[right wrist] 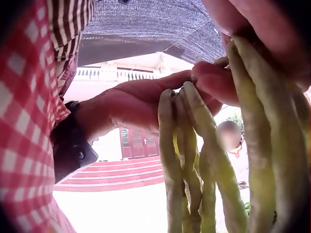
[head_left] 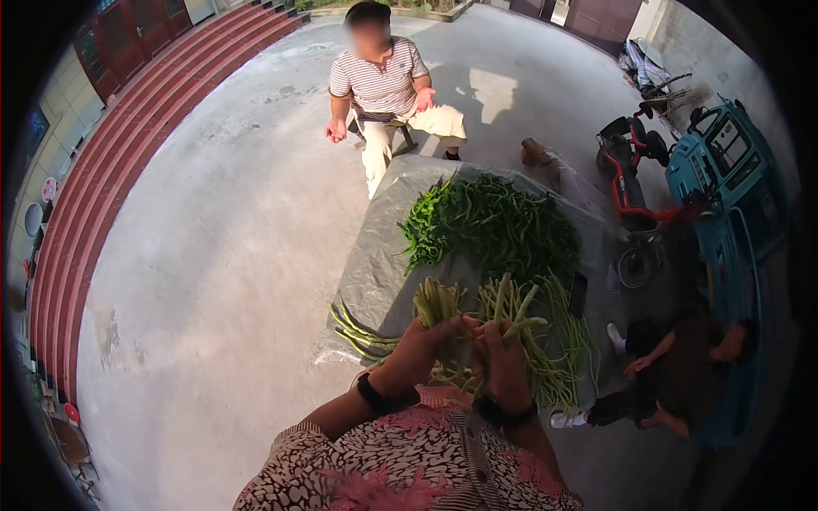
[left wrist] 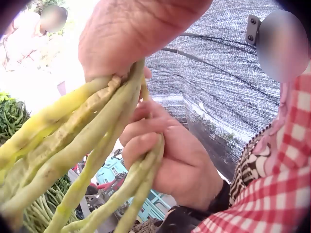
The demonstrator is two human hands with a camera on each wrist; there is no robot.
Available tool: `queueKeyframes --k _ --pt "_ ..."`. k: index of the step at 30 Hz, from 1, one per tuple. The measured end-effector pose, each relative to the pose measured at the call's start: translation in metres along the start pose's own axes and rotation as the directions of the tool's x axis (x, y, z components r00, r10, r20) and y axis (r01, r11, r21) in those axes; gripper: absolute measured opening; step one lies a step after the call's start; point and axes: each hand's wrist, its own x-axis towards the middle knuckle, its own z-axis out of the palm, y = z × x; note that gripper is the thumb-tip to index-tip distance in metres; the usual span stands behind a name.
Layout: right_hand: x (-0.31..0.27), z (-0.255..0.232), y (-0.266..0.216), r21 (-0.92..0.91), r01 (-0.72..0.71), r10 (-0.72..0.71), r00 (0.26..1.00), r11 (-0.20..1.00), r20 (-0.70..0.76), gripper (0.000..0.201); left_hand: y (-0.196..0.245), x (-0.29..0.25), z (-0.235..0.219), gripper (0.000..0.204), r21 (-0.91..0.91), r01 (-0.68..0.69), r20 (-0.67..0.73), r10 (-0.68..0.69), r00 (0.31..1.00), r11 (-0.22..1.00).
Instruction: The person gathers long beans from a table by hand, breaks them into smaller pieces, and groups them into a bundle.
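Leftmost, loose beans [head_left: 362, 334] lie on the grey sheet [head_left: 368, 277]. Next, the left hand [head_left: 411, 356] curls its fingers closed around a bean bunch [head_left: 437, 302]; the right hand [head_left: 507, 368], fingers bent, grips more beans [left wrist: 146, 182], near the bean pile [head_left: 550, 366].

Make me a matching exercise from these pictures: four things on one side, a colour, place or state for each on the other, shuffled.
Things:
1. Peppers
2. Steps
3. Truck
4. Left hand

Colours, places, states:
A. Teal
B. Curled round some beans
C. Heaped on the grey sheet
D. Red

Right pairs: 1-C, 2-D, 3-A, 4-B
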Motion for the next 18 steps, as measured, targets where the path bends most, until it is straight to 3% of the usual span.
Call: queueKeyframes --k 4,7,10,14,18 --pt "0.009 -0.005 0.019 -0.111 0.226 -0.241 0.959 0.968 -0.148 0.031 -0.005 0.000 -0.005 0.023 -0.162 -0.059 -0.086 0.046 0.995 0.985" --pt "0.005 -0.007 0.014 -0.012 0.278 -0.272 0.926 0.960 -0.262 0.031 -0.005 0.001 -0.016 0.019 -0.224 -0.150 -0.070 0.137 0.988 0.963" --pt "0.003 -0.014 0.005 0.120 0.325 -0.268 0.901 0.938 -0.342 0.030 0.001 -0.002 -0.017 0.014 -0.229 -0.221 -0.144 0.192 0.971 0.948" --pt "0.005 -0.028 0.002 0.051 0.488 -0.410 0.782 0.871 -0.469 0.031 0.010 -0.005 -0.030 0.015 -0.148 -0.270 -0.178 0.243 0.954 0.951" --pt "0.011 -0.059 0.000 0.106 0.588 -0.399 0.660 0.802 -0.637 0.034 0.023 -0.013 -0.035 0.015 -0.233 -0.343 -0.218 0.295 0.930 0.910"
